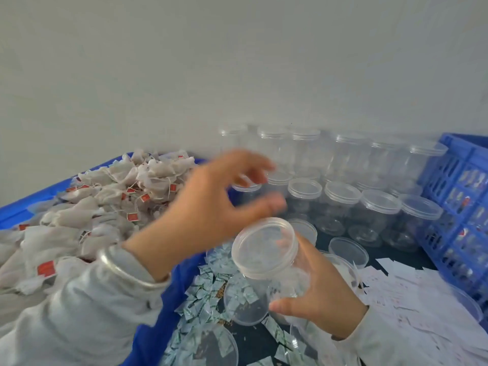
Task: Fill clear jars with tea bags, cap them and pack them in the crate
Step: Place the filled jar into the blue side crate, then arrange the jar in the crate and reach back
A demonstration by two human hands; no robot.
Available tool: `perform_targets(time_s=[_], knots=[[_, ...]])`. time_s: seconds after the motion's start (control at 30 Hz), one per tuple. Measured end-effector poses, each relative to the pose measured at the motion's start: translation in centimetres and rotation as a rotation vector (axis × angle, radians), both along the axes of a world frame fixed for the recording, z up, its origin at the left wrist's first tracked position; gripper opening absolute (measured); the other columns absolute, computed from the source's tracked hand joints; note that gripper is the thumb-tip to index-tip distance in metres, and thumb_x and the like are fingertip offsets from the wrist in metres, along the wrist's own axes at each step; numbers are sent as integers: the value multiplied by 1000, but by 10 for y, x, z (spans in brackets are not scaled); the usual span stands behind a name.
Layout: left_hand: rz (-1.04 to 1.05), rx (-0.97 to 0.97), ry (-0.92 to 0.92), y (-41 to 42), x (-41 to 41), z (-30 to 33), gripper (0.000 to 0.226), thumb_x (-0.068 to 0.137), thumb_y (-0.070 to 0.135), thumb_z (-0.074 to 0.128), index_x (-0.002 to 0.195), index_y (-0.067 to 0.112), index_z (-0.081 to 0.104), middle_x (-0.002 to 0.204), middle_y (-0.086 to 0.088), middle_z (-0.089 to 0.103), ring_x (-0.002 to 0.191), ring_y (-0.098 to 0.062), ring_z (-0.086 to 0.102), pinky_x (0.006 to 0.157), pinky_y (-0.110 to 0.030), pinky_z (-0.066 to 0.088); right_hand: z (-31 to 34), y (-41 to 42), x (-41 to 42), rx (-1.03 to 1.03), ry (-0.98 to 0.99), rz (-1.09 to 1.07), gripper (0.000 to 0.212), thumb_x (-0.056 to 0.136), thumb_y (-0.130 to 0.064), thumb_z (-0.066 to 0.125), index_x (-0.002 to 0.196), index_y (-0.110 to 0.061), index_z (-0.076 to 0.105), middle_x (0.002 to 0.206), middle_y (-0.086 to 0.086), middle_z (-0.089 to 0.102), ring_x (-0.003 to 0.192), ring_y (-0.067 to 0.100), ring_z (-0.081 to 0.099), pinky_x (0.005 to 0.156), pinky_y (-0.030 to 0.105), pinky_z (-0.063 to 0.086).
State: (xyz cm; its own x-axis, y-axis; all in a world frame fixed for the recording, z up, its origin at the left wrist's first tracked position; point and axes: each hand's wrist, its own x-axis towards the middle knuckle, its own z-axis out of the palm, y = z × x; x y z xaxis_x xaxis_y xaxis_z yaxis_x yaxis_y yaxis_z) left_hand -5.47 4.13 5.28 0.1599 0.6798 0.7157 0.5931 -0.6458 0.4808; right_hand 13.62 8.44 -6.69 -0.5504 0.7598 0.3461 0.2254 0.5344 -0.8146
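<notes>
At lower centre the right hand (314, 281) grasped 1 capped clear jar (266, 249), apparently empty. The left hand (211, 204), blurred, hovered released above it. Uncapping seemed in hand; next, tea bags (105, 196) from the upper left.

Plain pale wall (184, 62) (unmarked, evenly lit), dark tabletop (324, 241) below

No legible text anywhere. Red tags (46, 268) on the tea bags (87, 207) carry print too blurred to read. Small green-white packets (208, 283) and white paper slips (412, 291) show faint markings, none decipherable.
</notes>
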Motion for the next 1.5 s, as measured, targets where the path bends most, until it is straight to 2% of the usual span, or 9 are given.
perform_targets(time_s=[0.17,0.3,0.43,0.6,0.8,0.9,1.03,1.13,1.5], knots=[[-194,-344,624,8,18,-56,94,69,58,74,139,56,12,152,26,5,139,4,10,107,-12,17,-9,9,13,-61,-11,35,85,44,-34,86,116,-54,46,120,-22,58,115,2,54,95,32,46],[-101,-273,578,16,26,-72,72,81,64,57,143,43,27,146,17,22,129,-9,28,108,-29,30,-27,2,13,-96,135,-56,81,43,-39,82,118,-40,50,116,-12,60,114,7,55,90,27,45],[76,-329,586,21,30,-86,77,75,78,31,142,42,16,141,15,18,126,-11,31,103,-25,31,-40,-1,1,308,16,-397,86,51,-51,76,127,-42,37,125,-27,44,115,-7,43,95,21,35],[126,-443,345,24,32,-93,76,73,79,43,136,47,15,132,20,23,112,-1,41,85,-16,31,-47,7,7,748,-139,-605,81,63,-48,70,130,-13,40,122,8,56,112,24,48,94,40,38],[153,-735,125,32,28,-85,61,78,64,58,129,36,37,127,7,43,109,-16,53,91,-34,46,-53,11,14,838,-214,-689,65,72,-41,59,128,-13,43,128,11,50,117,32,46,99,52,34],[196,-955,-475,43,5,-72,40,93,38,54,130,27,42,134,-10,46,113,-38,56,83,-48,54,-50,18,35,684,-180,-938,81,62,-29,79,130,-13,38,131,16,48,120,31,40,101,53,30],[109,-999,-1216,47,-20,-64,51,98,45,42,131,6,43,113,-22,63,63,-30,69,44,-28,56,-47,21,48,497,-116,-1046,107,44,-15,94,133,-12,35,131,23,50,121,36,41,99,61,31],[155,-921,-1204,49,-15,-67,36,102,27,42,122,-2,49,91,-19,65,51,-18,67,42,-20,53,-53,19,41,504,-106,-980,105,46,-16,93,133,-11,35,131,23,50,121,31,37,99,58,32],[165,-785,-1050,54,-20,-73,25,100,8,43,123,4,51,106,-4,56,92,-18,62,76,-28,53,-60,18,36,429,-63,-875,109,47,-28,92,137,-13,33,132,17,47,121,26,35,99,59,35]])
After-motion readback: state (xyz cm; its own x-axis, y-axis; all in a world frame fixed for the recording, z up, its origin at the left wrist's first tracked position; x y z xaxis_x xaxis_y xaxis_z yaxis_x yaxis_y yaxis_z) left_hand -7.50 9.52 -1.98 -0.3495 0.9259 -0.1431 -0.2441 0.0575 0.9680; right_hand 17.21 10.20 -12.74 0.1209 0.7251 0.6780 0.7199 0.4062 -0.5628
